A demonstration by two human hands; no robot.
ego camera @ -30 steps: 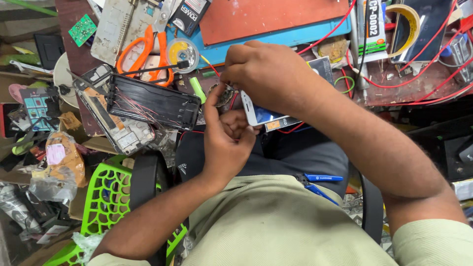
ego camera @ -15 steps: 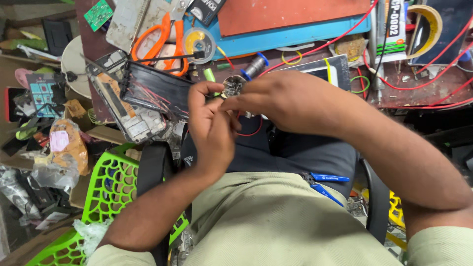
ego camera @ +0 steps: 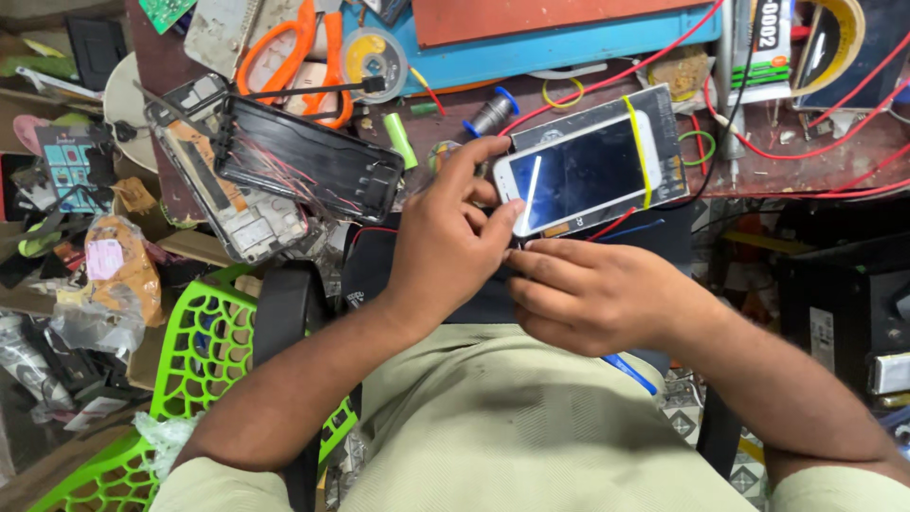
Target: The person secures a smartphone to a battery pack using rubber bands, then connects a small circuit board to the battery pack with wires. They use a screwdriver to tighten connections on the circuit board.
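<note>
Head view: white phone (ego camera: 580, 176) now in hand, unlike a second ago; left hand (ego camera: 453, 248) fingers grip its edge, right hand (ego camera: 592, 296) fingers pinch below it, small part gone

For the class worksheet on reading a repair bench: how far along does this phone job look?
Done: a yellow rubber band already wraps the white phone. In hand: the left hand touches its left edge; the right hand pinches beside the red wire. Left: the opened phone frame and black back cover lie apart.
</note>
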